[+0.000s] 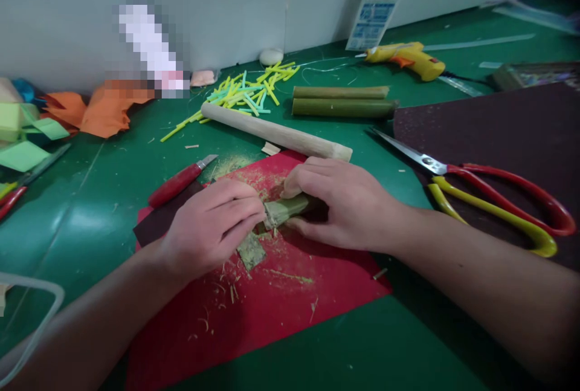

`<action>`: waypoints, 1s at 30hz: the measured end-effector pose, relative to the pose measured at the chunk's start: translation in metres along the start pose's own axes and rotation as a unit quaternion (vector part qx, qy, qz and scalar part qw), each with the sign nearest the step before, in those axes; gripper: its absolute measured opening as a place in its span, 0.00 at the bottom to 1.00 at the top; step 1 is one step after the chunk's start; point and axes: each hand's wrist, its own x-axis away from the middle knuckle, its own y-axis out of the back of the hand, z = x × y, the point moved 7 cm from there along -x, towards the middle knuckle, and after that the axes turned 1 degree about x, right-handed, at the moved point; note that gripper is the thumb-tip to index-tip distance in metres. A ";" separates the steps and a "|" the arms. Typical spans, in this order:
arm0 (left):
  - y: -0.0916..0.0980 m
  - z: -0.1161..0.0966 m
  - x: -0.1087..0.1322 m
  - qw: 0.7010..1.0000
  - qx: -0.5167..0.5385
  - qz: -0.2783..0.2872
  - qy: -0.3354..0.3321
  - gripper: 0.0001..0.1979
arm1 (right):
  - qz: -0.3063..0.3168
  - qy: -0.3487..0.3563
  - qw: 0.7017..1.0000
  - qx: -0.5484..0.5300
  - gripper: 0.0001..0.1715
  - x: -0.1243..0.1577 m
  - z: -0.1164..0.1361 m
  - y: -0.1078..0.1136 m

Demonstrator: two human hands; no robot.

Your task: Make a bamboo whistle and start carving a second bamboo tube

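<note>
The right hand (351,197) grips a short bamboo piece (286,210) above a dust-strewn red sheet (294,306) on a green table (353,348), the left hand's (206,222) fingers bunched against its left end, their exact hold hidden. A red-handled knife (179,184) lies just beyond; scissors (435,165) rest at right.

The bamboo piece (290,208) is green, the paper (294,312) red.

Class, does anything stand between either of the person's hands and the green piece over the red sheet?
Nothing visible blocks the right hand, which grips the green piece directly. At the piece's left end, the left hand hides whether anything lies between; a dusty scrap shows just below that hand.
</note>
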 end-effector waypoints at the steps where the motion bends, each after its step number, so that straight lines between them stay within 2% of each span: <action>1: 0.000 0.000 0.000 1.000 0.001 0.000 0.000 0.04 | 0.002 -0.001 1.000 0.000 0.11 0.000 0.000 0.000; 9: -0.002 0.000 0.001 1.000 0.002 -0.001 -0.003 0.04 | -0.005 0.007 1.000 -0.004 0.11 0.001 0.001 0.001; 14: -0.003 -0.010 0.000 0.999 -0.004 0.014 -0.049 0.06 | 0.004 0.000 1.000 -0.022 0.10 0.001 0.000 0.000; 23: -0.003 0.000 0.001 1.000 -0.015 -0.004 -0.006 0.05 | 0.002 0.003 1.000 -0.004 0.11 -0.001 0.001 0.000; 30: -0.002 -0.002 0.001 1.000 -0.001 0.004 -0.021 0.05 | -0.001 0.010 1.000 -0.012 0.11 0.000 0.001 0.001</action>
